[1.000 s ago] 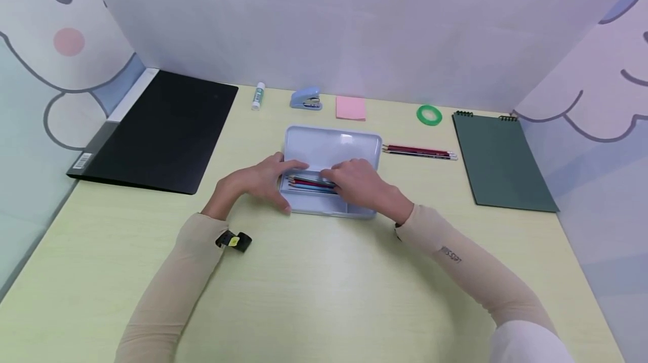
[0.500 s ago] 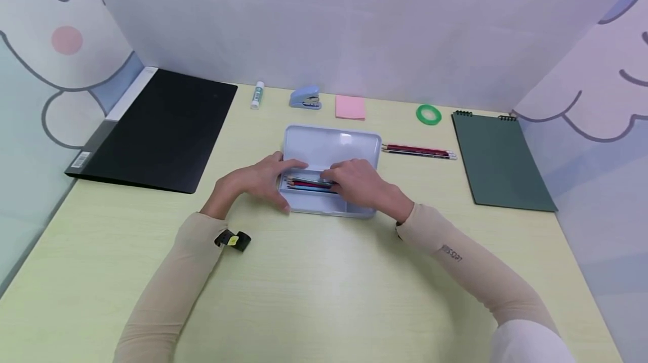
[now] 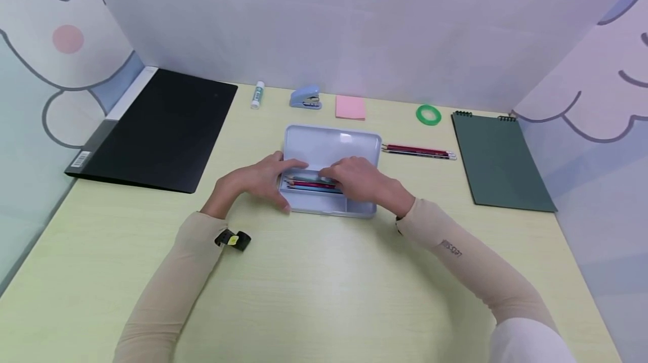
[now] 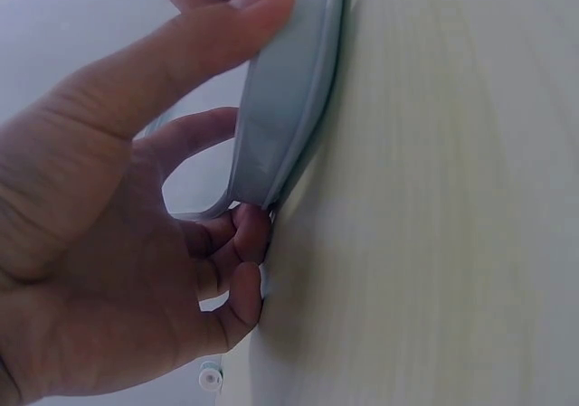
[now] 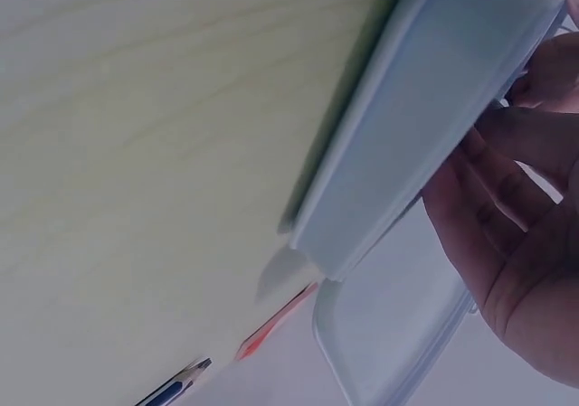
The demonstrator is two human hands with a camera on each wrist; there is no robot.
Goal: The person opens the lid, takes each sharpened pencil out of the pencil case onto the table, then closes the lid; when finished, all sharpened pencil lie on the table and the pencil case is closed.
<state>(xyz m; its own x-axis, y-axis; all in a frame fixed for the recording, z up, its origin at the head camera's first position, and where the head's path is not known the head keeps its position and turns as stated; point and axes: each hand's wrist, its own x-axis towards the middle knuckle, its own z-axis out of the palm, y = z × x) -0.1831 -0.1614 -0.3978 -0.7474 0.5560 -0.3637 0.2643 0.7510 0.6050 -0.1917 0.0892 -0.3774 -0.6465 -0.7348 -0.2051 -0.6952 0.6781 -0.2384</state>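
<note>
A pale blue pencil case lies on the table with its lid tipped back. Several pencils, among them red and light blue ones, lie in its long compartment. My left hand grips the case's left end; in the left wrist view the thumb lies against the side wall, other fingers curling behind. Bent fingers of my right hand reach down into the case over the pencils' right ends. Those fingertips are hidden, so whether they pinch a pencil cannot be told.
More pencils lie right of the lid. Along the back stand a glue stick, a stapler, pink sticky notes and green tape. A black folder lies left, a dark green spiral pad right.
The right hand has shifted slightly up and left in the case. The pencils under it have spread a little, and more of their length shows. The left hand stays where it was.
</note>
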